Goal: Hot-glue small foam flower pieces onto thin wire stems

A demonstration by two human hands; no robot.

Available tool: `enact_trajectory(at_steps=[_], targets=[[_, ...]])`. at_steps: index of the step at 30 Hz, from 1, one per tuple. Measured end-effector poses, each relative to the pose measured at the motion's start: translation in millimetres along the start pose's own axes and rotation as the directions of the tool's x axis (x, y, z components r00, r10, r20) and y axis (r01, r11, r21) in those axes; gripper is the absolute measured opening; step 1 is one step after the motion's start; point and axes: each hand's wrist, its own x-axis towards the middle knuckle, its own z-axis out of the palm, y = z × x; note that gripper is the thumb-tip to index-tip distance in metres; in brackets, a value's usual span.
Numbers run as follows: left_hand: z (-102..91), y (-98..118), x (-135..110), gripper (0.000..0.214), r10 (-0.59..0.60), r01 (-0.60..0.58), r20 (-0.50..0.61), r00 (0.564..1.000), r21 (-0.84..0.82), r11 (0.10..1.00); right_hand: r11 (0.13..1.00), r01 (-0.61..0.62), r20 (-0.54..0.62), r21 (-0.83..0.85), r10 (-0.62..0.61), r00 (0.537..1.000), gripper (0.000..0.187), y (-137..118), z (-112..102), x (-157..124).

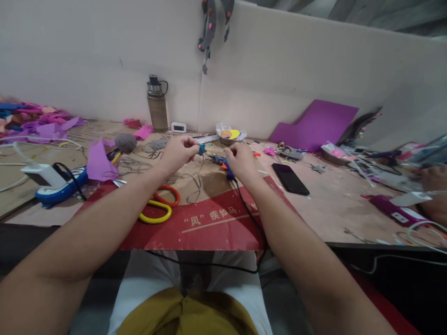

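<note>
My left hand (179, 153) is closed in a pinch on a small blue piece (201, 149), from which a thin grey yarn strand (202, 163) hangs. To its right, my right hand (241, 160) has thumb and fingers pressed together; whatever lies between them is too small to make out. A blue glue gun (229, 173) rests just below and beside the right hand, partly covered by it, with its black cord running down over the table edge. Loose grey yarn (193, 184) lies on the cardboard under both hands. Scissors with red and yellow handles (155, 214) lie by my left forearm.
A bottle (158, 109) and a small white clock-like device (179, 127) stand along the wall. Left are a yarn ball (125, 143), felt scraps (42, 125) and a blue power strip (63, 186). Right are a phone (290, 178), purple felt (314, 123) and another person's hand (435, 190).
</note>
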Motion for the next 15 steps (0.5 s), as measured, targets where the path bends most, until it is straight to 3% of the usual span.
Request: enact_trajectory(at_steps=[2, 3, 6, 8, 10, 12, 15], targets=[[-0.1, 2, -1, 0.006, 0.014, -0.014, -0.007, 1.0, 0.048, 0.999, 0.95, -0.023, 0.056, 0.311, 0.006, 0.998, 0.018, -14, 14, -8], [-0.2, 3, -2, 0.005, 0.027, -0.027, -0.01, 1.0, 0.068, 0.997, 0.883, -0.083, 0.128, 0.463, 0.025, 0.991, 0.027, -21, 22, -12], [-0.3, 5, -3, 0.006, 0.073, -0.068, -0.033, 0.997, 0.125, 0.99, 0.711, -0.234, 0.297, 0.664, 0.036, 0.954, 0.043, -36, 40, -21], [0.3, 6, -3, 0.006, 0.083, -0.077, -0.034, 0.996, 0.152, 0.985, 0.735, -0.219, 0.28, 0.642, 0.041, 0.959, 0.041, -39, 41, -23], [1.5, 5, -4, 0.006, 0.071, -0.07, -0.006, 0.997, 0.144, 0.987, 0.835, -0.118, 0.169, 0.538, 0.03, 0.985, 0.035, -39, 36, -23], [2.9, 4, -4, 0.007, 0.055, -0.058, 0.03, 0.998, 0.108, 0.992, 0.913, 0.004, 0.058, 0.408, -0.03, 0.998, 0.025, -38, 28, -23], [4.5, 3, -4, 0.007, 0.038, -0.042, 0.055, 0.998, 0.057, 0.998, 0.952, 0.148, -0.036, 0.269, -0.143, 0.989, 0.008, -40, 18, -23]])
